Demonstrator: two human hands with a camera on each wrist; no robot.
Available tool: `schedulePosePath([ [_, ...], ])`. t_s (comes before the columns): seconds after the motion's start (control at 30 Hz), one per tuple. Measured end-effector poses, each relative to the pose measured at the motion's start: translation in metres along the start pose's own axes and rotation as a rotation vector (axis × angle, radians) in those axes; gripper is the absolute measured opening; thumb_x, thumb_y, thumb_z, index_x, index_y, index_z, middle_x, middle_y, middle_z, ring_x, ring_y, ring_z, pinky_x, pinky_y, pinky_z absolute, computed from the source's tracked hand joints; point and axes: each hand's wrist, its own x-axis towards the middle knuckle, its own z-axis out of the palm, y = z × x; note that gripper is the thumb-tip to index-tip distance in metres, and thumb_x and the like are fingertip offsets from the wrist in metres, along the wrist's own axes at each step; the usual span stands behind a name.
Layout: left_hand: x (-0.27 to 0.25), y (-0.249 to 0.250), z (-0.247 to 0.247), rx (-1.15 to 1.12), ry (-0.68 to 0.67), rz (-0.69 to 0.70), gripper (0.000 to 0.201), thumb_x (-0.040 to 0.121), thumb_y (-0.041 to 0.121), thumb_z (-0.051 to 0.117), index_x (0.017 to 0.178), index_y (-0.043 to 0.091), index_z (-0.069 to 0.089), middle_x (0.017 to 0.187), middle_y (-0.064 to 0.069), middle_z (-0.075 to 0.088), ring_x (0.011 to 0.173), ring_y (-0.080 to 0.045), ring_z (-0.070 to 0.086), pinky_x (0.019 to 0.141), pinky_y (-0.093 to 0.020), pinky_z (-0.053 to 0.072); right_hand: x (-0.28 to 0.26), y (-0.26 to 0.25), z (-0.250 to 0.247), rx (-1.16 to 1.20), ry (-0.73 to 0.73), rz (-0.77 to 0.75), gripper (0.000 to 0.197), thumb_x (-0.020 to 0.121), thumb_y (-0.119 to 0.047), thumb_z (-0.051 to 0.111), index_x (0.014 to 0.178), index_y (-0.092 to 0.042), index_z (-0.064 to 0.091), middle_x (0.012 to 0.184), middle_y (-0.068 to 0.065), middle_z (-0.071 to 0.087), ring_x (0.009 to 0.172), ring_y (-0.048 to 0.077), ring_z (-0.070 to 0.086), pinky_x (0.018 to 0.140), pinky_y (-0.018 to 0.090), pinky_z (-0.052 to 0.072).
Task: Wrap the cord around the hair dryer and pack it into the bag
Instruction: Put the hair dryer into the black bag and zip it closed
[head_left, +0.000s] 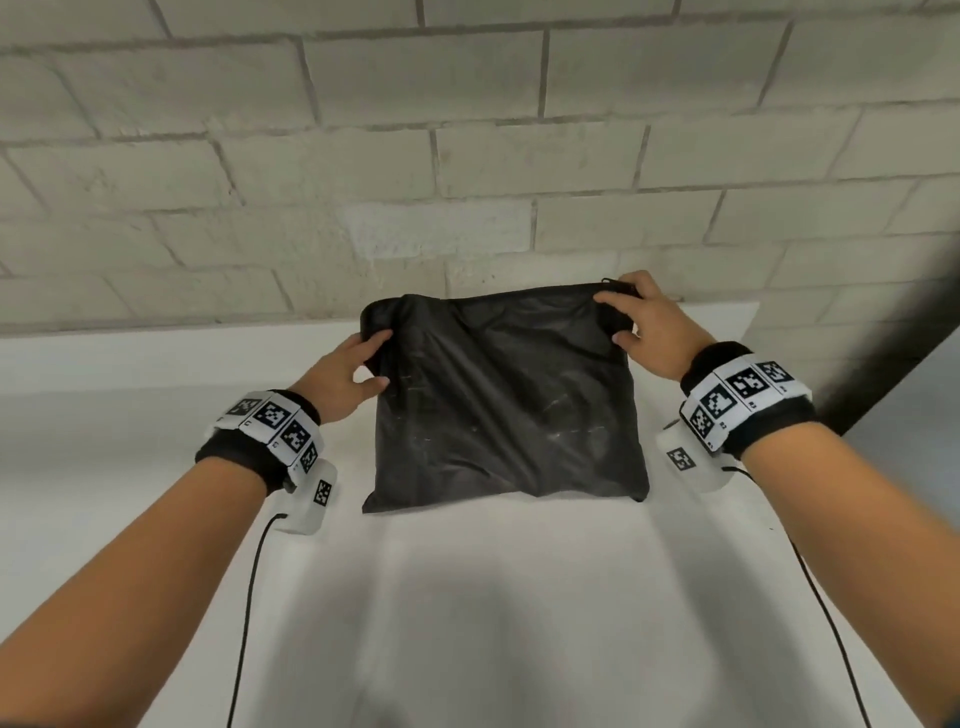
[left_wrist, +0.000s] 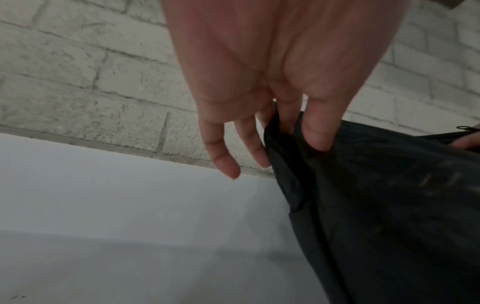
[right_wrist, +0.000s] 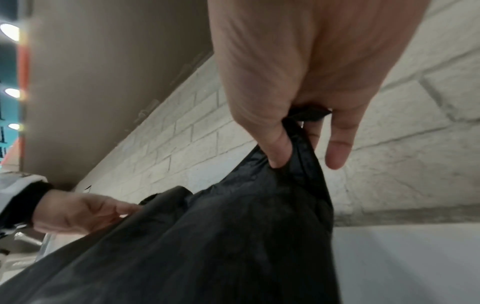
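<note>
A black fabric bag (head_left: 506, 400) lies on the white table (head_left: 493, 597), its top edge lifted toward the brick wall. My left hand (head_left: 358, 364) pinches the bag's top left corner (left_wrist: 291, 144) between thumb and fingers. My right hand (head_left: 628, 317) pinches the top right corner (right_wrist: 298, 148), with a small black cord end (head_left: 613, 283) showing beside the fingers. The bag (right_wrist: 207, 236) bulges slightly. No hair dryer or power cord is visible; whatever is inside the bag is hidden.
A pale brick wall (head_left: 467, 156) stands right behind the table's back edge. A dark pillar edge (head_left: 893, 332) rises at the right. Thin black cables (head_left: 249, 597) trail from my wrist cameras across the table.
</note>
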Motion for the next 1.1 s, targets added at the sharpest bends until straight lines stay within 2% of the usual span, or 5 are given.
schedulePosePath([
  [0.4, 0.055, -0.018, 0.014, 0.099, -0.205, -0.044, 0.062, 0.093, 0.019, 0.046, 0.145, 0.018, 0.012, 0.154, -0.002, 0.018, 0.139, -0.02, 0.024, 0.104, -0.016, 0.014, 0.044, 0.052, 0.037, -0.098, -0.278, 0.221, 0.055, 0.093, -0.014, 0.047, 0.143, -0.007, 0.025, 0.143, 0.018, 0.029, 0.121, 0.036, 0.045, 0.104, 0.037, 0.034],
  [0.6, 0.056, -0.016, 0.015, 0.032, -0.174, -0.054, 0.057, 0.092, 0.018, 0.048, 0.143, 0.02, 0.023, 0.147, -0.003, 0.032, 0.117, -0.023, 0.048, 0.094, -0.021, 0.034, 0.041, 0.058, 0.052, -0.004, -0.329, 0.276, 0.065, 0.089, -0.027, 0.056, 0.143, -0.008, 0.024, 0.143, 0.014, 0.032, 0.12, 0.03, 0.048, 0.099, 0.033, 0.038],
  [0.83, 0.054, -0.006, 0.014, -0.15, -0.125, -0.095, 0.042, 0.091, 0.017, 0.051, 0.133, 0.016, 0.045, 0.139, -0.004, 0.045, 0.088, -0.018, 0.057, 0.067, -0.023, 0.048, 0.039, 0.058, 0.062, 0.214, -0.45, 0.333, 0.068, 0.083, 0.004, 0.058, 0.142, -0.011, 0.029, 0.141, 0.015, 0.039, 0.075, 0.025, 0.058, 0.079, 0.027, 0.042],
  [1.0, 0.054, -0.007, 0.02, -0.099, -0.139, -0.136, 0.041, 0.091, 0.021, 0.05, 0.132, 0.016, 0.046, 0.138, -0.004, 0.046, 0.07, -0.01, 0.057, 0.062, -0.015, 0.048, 0.04, 0.056, 0.066, 0.167, -0.453, 0.343, 0.058, 0.083, 0.007, 0.054, 0.137, -0.007, 0.04, 0.128, 0.021, 0.053, 0.087, 0.028, 0.056, 0.07, 0.023, 0.044],
  [1.1, 0.059, -0.011, 0.022, -0.071, -0.176, -0.185, 0.043, 0.091, 0.026, 0.051, 0.133, 0.018, 0.045, 0.139, -0.007, 0.045, 0.069, -0.018, 0.058, 0.072, -0.023, 0.047, 0.042, 0.06, 0.069, 0.063, -0.455, 0.35, 0.059, 0.083, 0.005, 0.056, 0.138, -0.006, 0.037, 0.14, 0.02, 0.043, 0.114, 0.035, 0.053, 0.089, 0.029, 0.043],
])
